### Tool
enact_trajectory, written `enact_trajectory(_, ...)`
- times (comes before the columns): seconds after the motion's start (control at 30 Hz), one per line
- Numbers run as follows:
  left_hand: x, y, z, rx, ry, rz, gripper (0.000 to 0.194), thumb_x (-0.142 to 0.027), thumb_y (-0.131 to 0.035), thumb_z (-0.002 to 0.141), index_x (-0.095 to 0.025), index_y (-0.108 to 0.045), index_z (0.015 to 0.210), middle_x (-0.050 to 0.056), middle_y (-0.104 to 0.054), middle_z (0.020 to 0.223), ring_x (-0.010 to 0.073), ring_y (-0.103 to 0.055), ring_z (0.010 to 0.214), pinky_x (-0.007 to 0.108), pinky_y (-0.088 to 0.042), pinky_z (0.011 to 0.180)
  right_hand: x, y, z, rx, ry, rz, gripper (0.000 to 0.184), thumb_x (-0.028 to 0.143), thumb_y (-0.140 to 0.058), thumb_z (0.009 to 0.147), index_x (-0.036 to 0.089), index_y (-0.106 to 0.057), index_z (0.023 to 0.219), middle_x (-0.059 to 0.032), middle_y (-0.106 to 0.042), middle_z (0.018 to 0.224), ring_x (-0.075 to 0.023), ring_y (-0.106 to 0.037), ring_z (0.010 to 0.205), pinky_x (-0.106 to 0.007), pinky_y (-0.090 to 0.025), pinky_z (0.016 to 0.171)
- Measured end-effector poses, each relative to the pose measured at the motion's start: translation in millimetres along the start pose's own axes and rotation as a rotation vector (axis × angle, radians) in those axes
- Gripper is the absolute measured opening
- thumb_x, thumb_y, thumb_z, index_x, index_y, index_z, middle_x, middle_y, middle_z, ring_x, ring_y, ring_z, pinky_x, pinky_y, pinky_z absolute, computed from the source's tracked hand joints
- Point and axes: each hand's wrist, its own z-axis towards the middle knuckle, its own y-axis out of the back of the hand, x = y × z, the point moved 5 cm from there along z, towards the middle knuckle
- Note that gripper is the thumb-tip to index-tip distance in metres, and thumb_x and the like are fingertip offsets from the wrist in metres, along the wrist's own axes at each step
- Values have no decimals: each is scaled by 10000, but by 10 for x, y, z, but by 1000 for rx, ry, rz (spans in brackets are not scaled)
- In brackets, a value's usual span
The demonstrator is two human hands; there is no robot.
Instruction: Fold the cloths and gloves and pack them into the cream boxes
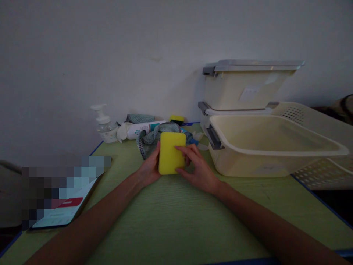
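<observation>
A yellow block that looks like a sponge [168,154] is held upright over the table, its flat face towards me. My left hand [150,167] grips its left edge, with the thumb along the side and the other fingers hidden behind it. From the other side, my right hand [197,169] holds the right edge; its index fingertip and thumb tip rest on the yellow face, and the remaining fingers curl at the edge. Just behind the sponge lies a crumpled grey mesh cloth [149,140]. Another sponge [176,119], yellow and dark, sits near the wall.
A pump bottle [106,127], a white tube-like bottle [138,130] and a folded cloth [140,118] stand or lie at the back left. An uncovered cream bin [248,162], stacked lidded boxes [242,90] and a perforated basket [325,169] occupy the right. A tablet-like screen [55,217] lies left.
</observation>
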Motion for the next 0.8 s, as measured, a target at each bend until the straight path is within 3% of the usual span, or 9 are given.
enact_trajectory(0.17,2,-11,-7,39,-1,-6,504,-382,-219,961,-155,-317,1400,108,-702,1022,204,-679,808,329,-501,793,-64,10,-15,-41,-83,74,770,159,-679,692,334,-313,1347,-61,-330,1184,-188,-473,1019,-355,-518,797)
enact_trajectory(0.33,-12,-28,-29,-41,1,30,485,-333,-204,970,-112,-375,1366,103,-726,926,192,-686,739,318,-520,749,-112,5,-6,-45,-125,110,1059,195,-735,644,364,-46,1430,-91,-285,1282,-216,-481,1054,-397,-512,820)
enact_trajectory(0.57,1,7,-28,-86,14,78,413,-297,-264,964,-142,-526,1243,67,-734,823,155,-669,601,279,-533,630,-184,-44,19,107,-133,212,1355,311,-859,460,332,87,1431,-135,-197,1414,-319,-328,1255,-468,-451,903)
enact_trajectory(0.67,19,57,5,-54,26,112,382,-312,-321,949,-144,-572,1184,70,-732,807,159,-663,579,288,-536,625,-185,-74,19,158,-117,295,1371,297,-854,468,327,137,1415,-138,-110,1468,-320,-263,1310,-468,-414,955)
enact_trajectory(0.8,43,78,32,1,27,118,357,-328,-382,930,-149,-594,1155,77,-730,847,175,-676,633,298,-542,643,-167,-75,22,154,-89,350,1293,306,-830,512,299,111,1399,-152,-187,1434,-298,-296,1301,-466,-370,1005)
